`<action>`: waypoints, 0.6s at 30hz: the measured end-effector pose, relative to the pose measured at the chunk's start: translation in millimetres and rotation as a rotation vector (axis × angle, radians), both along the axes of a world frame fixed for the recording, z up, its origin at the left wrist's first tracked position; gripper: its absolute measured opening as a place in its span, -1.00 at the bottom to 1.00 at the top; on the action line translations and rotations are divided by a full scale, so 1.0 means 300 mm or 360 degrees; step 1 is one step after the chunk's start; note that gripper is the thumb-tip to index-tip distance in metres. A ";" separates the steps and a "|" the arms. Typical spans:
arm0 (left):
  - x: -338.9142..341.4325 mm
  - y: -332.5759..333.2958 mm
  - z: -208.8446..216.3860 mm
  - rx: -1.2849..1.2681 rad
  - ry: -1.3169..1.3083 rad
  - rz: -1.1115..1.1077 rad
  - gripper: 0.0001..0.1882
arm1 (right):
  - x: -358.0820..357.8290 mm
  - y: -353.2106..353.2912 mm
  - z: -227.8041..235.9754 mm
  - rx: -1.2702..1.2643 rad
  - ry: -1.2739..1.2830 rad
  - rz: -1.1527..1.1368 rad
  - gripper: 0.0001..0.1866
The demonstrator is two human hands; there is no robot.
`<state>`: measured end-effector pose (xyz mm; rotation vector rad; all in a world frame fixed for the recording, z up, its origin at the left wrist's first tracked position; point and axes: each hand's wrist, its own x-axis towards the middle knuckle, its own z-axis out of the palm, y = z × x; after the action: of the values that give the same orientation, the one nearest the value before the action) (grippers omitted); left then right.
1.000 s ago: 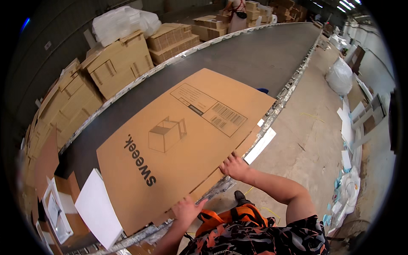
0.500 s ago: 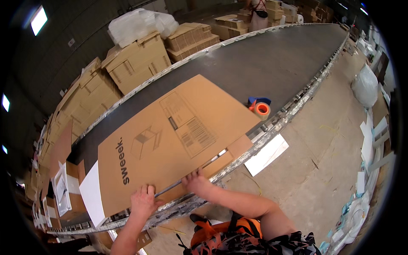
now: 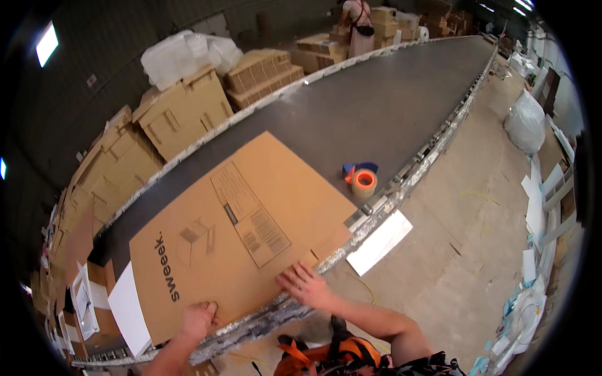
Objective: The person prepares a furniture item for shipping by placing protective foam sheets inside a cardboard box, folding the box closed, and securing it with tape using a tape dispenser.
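Observation:
A large flat brown cardboard box with black print lies on the dark conveyor belt. At its near edge, my left hand has its fingers curled on the cardboard, with the thumb by the rim. My right hand rests farther right along that same edge, fingers spread over the board, holding nothing. Past the box's right corner stands a tape dispenser, blue and orange with a roll of tape. A white panel pokes out at the box's left end.
Stacked cartons line the belt's far side, topped by a plastic-wrapped bundle. An open carton with white pieces sits at left. A white sheet lies beside the metal rail. Far back stands another person.
The gap along the box's near edge has closed, and its top panel now lies down there. Both hands have shifted along that edge. The whole view has moved a little.

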<state>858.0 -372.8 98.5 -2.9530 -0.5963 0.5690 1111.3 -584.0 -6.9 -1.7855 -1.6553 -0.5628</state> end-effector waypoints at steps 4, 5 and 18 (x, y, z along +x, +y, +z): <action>0.066 0.013 0.011 -0.0085 -0.0060 -0.0154 -0.61 | 0.040 -0.004 0.032 -0.0280 -0.0027 0.0040 -0.47; 0.083 0.009 0.027 -0.0077 0.0015 -0.0223 -0.60 | 0.033 -0.005 0.044 -0.0331 -0.0063 -0.0018 -0.48; 0.110 -0.064 0.027 -0.0066 0.0135 -0.0076 -0.51 | 0.000 -0.011 0.042 -0.0397 0.0005 -0.0106 -0.55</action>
<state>891.1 -391.9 106.5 -2.9546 -0.5108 0.7057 1111.4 -587.5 5.5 -2.0233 -1.7314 -0.3958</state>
